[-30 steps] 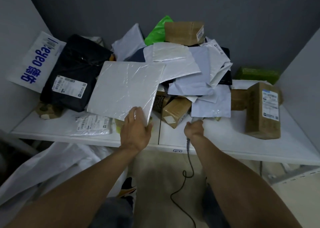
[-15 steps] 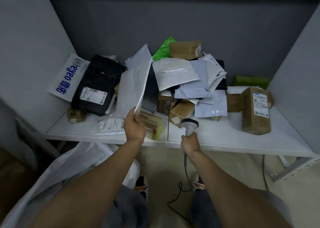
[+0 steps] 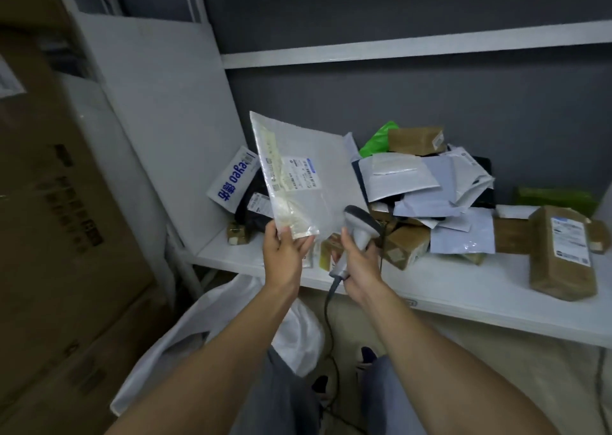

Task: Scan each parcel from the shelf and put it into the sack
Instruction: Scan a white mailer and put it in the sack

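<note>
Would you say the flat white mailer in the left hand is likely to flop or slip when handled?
Probably fairly stiff: the flat white mailer stands upright though the left hand pinches only its lower corner. Likely light, since that one pinch carries it. Its glossy plastic skin may be slippery.

The left hand [image 3: 287, 252] has lifted the flat white parcel [image 3: 308, 183] clear of the pile and turned it upright, label now facing the person. The right hand [image 3: 359, 262] has raised the scanner [image 3: 359, 226] beside it.
</note>
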